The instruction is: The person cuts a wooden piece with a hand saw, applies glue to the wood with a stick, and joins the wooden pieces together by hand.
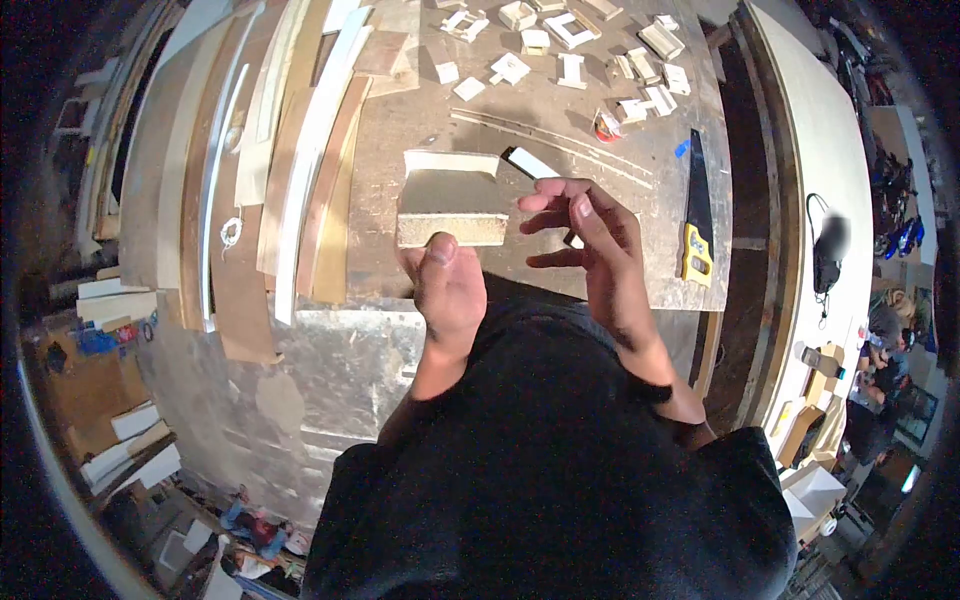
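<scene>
My left hand grips a small U-shaped wooden piece from below, its thumb pressed on the near wall. The piece has a raised wall at the near and far sides with a flat floor between. To its right, my right hand is raised with fingers bent and apart, and nothing shows between them. Beyond those fingers lies a white object with black ends, partly hidden by the hand; I cannot make out its kind.
Several small wooden pieces are scattered at the table's far side. Thin wooden strips lie beyond my hands. A yellow-handled handsaw rests at the right edge. Long boards cover the left. A pale bench stands further right.
</scene>
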`<state>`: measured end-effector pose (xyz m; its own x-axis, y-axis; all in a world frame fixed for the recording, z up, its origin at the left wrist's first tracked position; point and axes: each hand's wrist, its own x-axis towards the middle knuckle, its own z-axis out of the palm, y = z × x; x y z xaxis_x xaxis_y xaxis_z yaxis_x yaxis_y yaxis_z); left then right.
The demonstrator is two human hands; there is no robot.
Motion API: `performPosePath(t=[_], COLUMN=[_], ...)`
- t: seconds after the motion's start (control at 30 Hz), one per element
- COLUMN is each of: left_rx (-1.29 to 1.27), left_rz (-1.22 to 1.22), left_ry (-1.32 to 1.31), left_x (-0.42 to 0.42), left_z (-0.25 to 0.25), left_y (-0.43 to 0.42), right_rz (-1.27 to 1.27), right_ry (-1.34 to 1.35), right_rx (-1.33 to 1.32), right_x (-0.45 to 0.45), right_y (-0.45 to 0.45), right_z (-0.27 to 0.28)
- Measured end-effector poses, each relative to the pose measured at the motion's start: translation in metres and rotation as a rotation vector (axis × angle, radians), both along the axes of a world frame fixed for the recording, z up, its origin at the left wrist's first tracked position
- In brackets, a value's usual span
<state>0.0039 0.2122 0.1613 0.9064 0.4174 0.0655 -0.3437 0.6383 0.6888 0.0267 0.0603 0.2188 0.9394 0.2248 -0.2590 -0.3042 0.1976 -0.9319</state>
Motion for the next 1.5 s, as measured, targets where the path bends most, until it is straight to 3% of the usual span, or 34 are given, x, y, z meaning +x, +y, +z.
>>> performPosePath(t=[0.07,0.27,0.37,0.43,0.57,0.73,0.87,1.0,1.13,1.2,1.37,1.43,1.5], left_rx=[-0.090,0.077,0.288,0.625,0.960,0.969,0.872,1.114,0.723,0.535,0.406,0.396,0.373], left_rz=[0.016,-0.032,0.166,0.205,0.340,0.413,0.401,0.322,-0.034,-0.251,-0.131,-0.120,0.053], left_ry=[0.007,-0.022,0.110,0.059,-0.116,-0.229,-0.252,-0.186,0.095,0.181,0.311,0.284,0.261], left_x=[-0.001,-0.004,-0.009,-0.009,-0.002,0.002,-0.001,-0.012,-0.023,-0.028,-0.036,-0.036,-0.043], left_z=[0.003,0.003,-0.004,0.003,0.006,-0.010,-0.037,-0.044,-0.047,-0.036,-0.052,-0.052,-0.061], left_y=[-0.002,-0.002,-0.005,0.000,0.005,0.006,0.001,0.019,0.035,0.036,0.037,0.036,0.034], right_rz=[0.033,0.065,0.064,0.059,0.124,0.280,0.229,0.161,0.187,0.223,0.307,0.197,0.136], right_ry=[0.004,0.023,0.023,0.024,0.029,-0.161,-0.032,0.038,0.140,-0.017,0.027,-0.198,-0.246], right_rx=[-0.005,-0.018,-0.026,-0.026,0.086,0.097,0.086,0.099,0.055,-0.104,-0.100,-0.123,0.033], right_x=[0.000,0.003,0.004,0.004,0.001,-0.003,-0.004,-0.003,-0.009,-0.010,-0.002,0.003,0.008], right_y=[-0.001,-0.001,-0.001,-0.001,-0.007,-0.015,-0.002,0.002,0.007,0.011,0.017,0.016,0.007], right_z=[-0.002,0.001,0.004,0.003,-0.001,-0.013,-0.008,-0.031,-0.038,-0.050,-0.059,-0.056,-0.055])
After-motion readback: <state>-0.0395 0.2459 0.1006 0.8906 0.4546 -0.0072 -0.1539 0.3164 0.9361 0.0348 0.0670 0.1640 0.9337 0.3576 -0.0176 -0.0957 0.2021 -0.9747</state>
